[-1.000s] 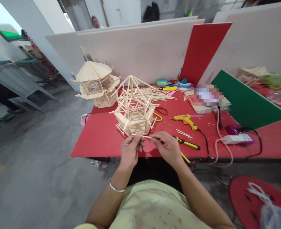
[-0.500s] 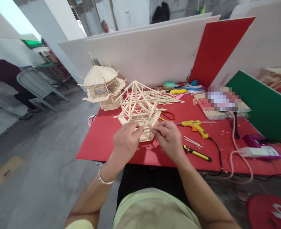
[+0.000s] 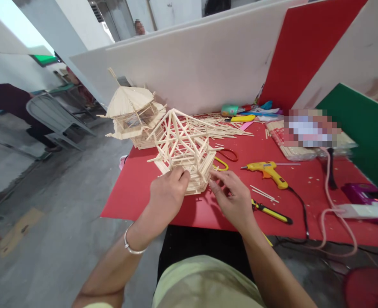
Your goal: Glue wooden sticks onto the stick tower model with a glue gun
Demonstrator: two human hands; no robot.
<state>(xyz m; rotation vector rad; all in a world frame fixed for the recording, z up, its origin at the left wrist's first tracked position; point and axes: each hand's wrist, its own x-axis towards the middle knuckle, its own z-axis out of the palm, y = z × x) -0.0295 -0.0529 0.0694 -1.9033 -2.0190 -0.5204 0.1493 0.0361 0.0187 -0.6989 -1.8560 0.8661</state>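
Observation:
A small pavilion model point(image 3: 179, 139) of pale wooden sticks, with an open-framed peaked roof, stands on the red tabletop in front of me. My left hand point(image 3: 169, 193) is closed at the model's front edge, thumb and fingers together on its lower sticks; the fingertips' exact hold is partly hidden. At the model's right front corner is my right hand point(image 3: 232, 196), its thumb and forefinger slightly apart, the tips close to or touching the side sticks. Behind on the left stands a second pavilion model point(image 3: 133, 107), with a covered roof.
Loose sticks point(image 3: 227, 129) lie behind the model. Scissors point(image 3: 222, 163), a yellow glue gun point(image 3: 270, 173) with its cord and a yellow-black utility knife point(image 3: 274, 212) lie on the right. Farther right are packed sticks point(image 3: 280, 141) and a power strip point(image 3: 365, 210). White boards point(image 3: 202, 64) stand behind.
My right hand's thumb and forefinger have parted from a pinch and moved to the model's right corner. The left hand stays at the front. The camera view has shifted slightly.

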